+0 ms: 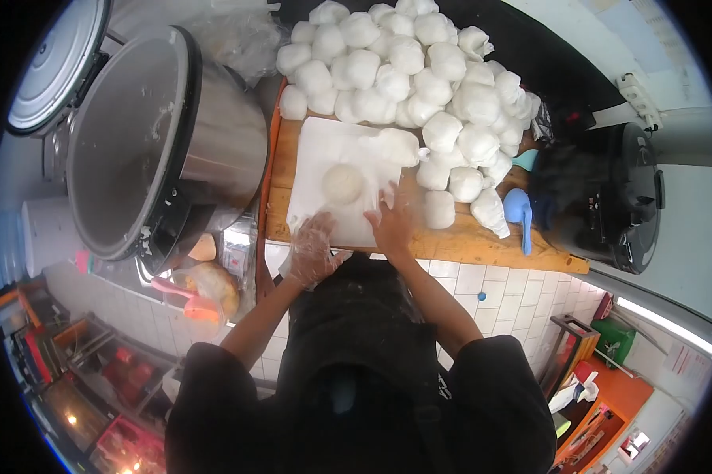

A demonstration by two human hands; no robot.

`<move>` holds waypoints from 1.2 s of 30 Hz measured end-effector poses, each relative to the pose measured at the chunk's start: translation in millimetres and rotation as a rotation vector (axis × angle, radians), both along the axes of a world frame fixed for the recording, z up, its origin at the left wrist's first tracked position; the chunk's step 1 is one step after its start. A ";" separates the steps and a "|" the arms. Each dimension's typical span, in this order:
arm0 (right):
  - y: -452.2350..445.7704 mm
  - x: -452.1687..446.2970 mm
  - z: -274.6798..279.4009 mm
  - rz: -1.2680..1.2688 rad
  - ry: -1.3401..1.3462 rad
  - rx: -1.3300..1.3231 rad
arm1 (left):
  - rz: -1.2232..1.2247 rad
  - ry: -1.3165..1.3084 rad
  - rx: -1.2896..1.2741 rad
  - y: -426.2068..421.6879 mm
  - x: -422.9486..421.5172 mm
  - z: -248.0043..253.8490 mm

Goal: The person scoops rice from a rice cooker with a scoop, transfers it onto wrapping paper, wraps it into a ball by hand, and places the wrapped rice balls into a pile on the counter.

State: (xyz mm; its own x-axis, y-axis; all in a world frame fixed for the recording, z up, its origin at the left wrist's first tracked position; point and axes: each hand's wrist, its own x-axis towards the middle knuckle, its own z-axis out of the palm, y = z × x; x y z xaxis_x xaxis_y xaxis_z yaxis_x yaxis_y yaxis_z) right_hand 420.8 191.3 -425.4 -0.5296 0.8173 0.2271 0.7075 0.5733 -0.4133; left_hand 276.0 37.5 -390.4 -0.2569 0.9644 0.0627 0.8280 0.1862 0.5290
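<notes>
A round white mound [342, 183], which looks like moulded rice, sits on white paper sheets [312, 158] on the wooden table. My left hand [315, 249], in a clear plastic glove, rests at the near left edge of the paper with its thumb out to the side. It appears to hold nothing. Bare and with fingers spread, my right hand [391, 225] touches the paper to the right of the mound. Behind the paper and to its right, many white paper-wrapped bundles [360, 69] are heaped up.
At left stands a big steel rice warmer [223, 134] with its lid [60, 59] raised. A black cooker [601, 197] is at right, near a blue scoop [519, 209]. Below the warmer lie a pink scoop [202, 308] and a plastic bag [214, 284]. A power strip [639, 101] hangs on the wall.
</notes>
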 end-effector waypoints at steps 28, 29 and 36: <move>47.0 -14.4 80.0 -0.190 0.602 -1.421 | 0.074 -0.044 0.013 22.2 0.1 14.4; 39.0 -4.7 74.9 0.102 0.578 -1.225 | 0.077 -0.046 0.014 21.9 1.5 5.1; 55.6 38.9 6.8 0.559 0.137 -0.481 | -0.017 0.106 0.205 -9.3 -42.6 -58.1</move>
